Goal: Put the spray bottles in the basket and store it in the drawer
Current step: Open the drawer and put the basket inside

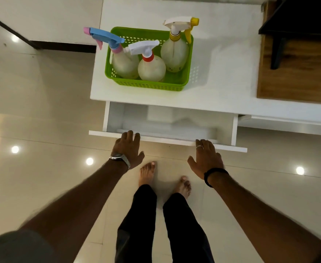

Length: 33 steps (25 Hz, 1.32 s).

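Basket [150, 85]: green, perforated, standing on the white cabinet top [222, 73], back from the front edge and directly above the drawer
Spray bottles: all three stand upright inside the basket; blue-and-pink-headed bottle [124, 63] at its left end, red-collared bottle [151, 68] in the middle nearest the drawer, yellow-nozzled bottle [174, 53] at its right end
Drawer [167, 126]: pulled out below the basket, only partly, its white interior showing nothing inside
Left hand [128, 150]: fingers spread and reaching onto the top edge of the drawer front, below the basket's left end; gripping nothing that can be made out
Right hand [205, 158]: palm down with fingers loosely spread, fingertips at the drawer front's top edge, below and to the right of the basket; whether it truly touches is hard to tell
Done so far: loading looks finished, since no bottle stands outside the basket, and the drawer is open
Left to do: by my reading, draw the drawer out enough to admit the basket, lift the basket down into it, then push it closed
Watch for: the tall trigger heads may not clear the cabinet top when the drawer goes in
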Each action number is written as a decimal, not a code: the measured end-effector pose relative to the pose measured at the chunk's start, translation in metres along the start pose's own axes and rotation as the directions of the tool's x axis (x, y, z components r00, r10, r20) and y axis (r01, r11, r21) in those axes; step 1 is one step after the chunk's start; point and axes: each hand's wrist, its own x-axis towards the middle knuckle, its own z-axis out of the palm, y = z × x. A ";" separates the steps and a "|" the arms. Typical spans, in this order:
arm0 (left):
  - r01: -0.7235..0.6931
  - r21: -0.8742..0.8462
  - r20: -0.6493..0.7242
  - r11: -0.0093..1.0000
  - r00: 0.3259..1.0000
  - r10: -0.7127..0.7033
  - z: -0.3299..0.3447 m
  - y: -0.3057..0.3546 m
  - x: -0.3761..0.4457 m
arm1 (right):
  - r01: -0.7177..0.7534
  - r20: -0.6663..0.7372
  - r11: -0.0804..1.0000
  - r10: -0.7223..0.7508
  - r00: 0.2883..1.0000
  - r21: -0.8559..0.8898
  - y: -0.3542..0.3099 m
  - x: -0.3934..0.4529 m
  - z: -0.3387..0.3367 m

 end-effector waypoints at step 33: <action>0.082 -0.640 -0.219 0.764 0.934 -0.283 -0.094 -0.137 0.058 | -0.139 -0.228 0.793 0.332 0.915 0.593 -0.073 0.059 -0.101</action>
